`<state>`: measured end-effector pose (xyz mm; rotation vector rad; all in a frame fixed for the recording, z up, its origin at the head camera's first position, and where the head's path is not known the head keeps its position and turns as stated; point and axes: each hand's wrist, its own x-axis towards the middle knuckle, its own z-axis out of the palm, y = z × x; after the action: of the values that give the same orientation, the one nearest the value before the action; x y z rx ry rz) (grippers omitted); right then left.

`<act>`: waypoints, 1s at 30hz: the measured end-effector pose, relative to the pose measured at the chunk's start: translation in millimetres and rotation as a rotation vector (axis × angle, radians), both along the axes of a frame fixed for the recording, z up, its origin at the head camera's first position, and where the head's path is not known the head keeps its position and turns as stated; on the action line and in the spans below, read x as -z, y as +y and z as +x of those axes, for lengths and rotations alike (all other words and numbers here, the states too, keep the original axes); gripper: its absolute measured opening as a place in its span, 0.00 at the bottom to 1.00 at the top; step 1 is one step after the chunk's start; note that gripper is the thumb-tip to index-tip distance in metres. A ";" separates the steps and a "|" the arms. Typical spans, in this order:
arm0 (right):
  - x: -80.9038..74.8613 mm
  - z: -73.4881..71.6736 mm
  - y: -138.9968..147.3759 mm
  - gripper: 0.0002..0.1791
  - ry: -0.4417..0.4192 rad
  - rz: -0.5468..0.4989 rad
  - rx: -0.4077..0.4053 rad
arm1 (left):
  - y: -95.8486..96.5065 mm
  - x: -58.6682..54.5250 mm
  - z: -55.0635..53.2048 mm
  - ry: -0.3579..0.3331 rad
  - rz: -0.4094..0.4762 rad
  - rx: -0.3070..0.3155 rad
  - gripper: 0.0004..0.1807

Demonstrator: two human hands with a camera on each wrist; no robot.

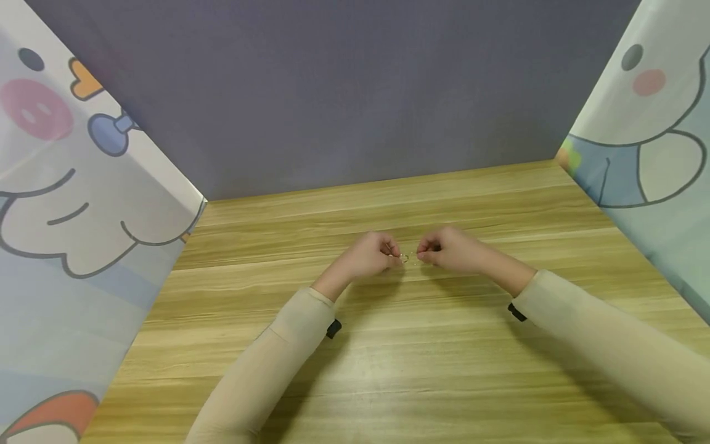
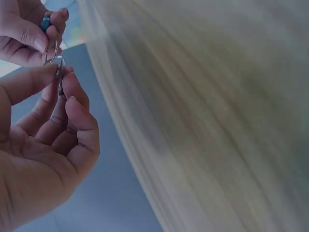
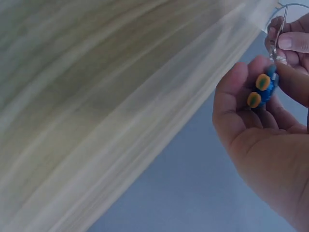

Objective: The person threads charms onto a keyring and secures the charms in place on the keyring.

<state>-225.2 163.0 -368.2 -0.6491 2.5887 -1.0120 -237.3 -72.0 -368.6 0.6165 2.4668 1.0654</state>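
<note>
Both hands meet over the middle of the table. With thumb and index finger, my left hand (image 1: 373, 254) pinches a thin metal ring (image 2: 60, 79), seen edge-on in the left wrist view. My right hand (image 1: 453, 249) pinches a small blue charm (image 3: 265, 93) bearing two round orange pieces with green centres. Between the fingertips of both hands runs a metal loop (image 2: 52, 50), linking the ring side to the charm side. In the head view only a small glint of the metal ring (image 1: 406, 258) shows; the fingers hide the charm there.
The wood-grain table (image 1: 377, 370) stretches around the hands. A plain grey panel (image 1: 355, 92) rises along its back edge. Cartoon-printed panels stand at the left (image 1: 111, 203) and right (image 1: 660, 160). Dark wrist straps (image 1: 333, 328) show below the beige sleeves (image 1: 288, 345).
</note>
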 end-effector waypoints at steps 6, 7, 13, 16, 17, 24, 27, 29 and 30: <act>8.7 -5.5 -4.2 0.07 0.052 0.092 0.025 | 7.2 7.7 -12.3 -0.042 -0.042 -0.059 0.01; 10.3 -5.7 -5.0 0.06 0.065 0.106 0.027 | 8.2 8.7 -13.1 -0.059 -0.044 -0.060 0.00; 16.8 -4.3 -7.7 0.03 0.111 0.194 0.020 | 11.7 12.0 -15.0 -0.079 -0.120 -0.034 0.01; 14.5 -2.2 -7.8 0.04 0.122 0.252 0.023 | 10.9 12.7 -16.6 -0.040 -0.162 -0.029 0.03; 13.2 -1.5 -7.5 0.04 0.126 0.273 0.026 | 10.0 12.6 -17.2 -0.029 -0.169 -0.030 0.03; 0.2 0.2 1.3 0.10 0.116 0.353 0.041 | -5.4 7.4 -24.2 0.045 -0.171 -0.044 0.03; -4.7 -2.7 8.3 0.15 0.083 0.374 0.058 | -11.5 2.2 -27.9 0.058 -0.171 -0.062 0.03; -6.6 -6.2 14.8 0.18 0.079 0.383 0.064 | -14.0 -2.6 -29.3 0.074 -0.190 -0.080 0.05; -7.2 -8.2 18.5 0.19 0.076 0.385 0.068 | -14.9 -4.6 -30.1 0.094 -0.212 -0.092 0.07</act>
<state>-233.4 181.4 -361.0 -0.5094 2.7770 -0.4879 -267.4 -86.8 -364.1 0.5013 2.6675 0.8080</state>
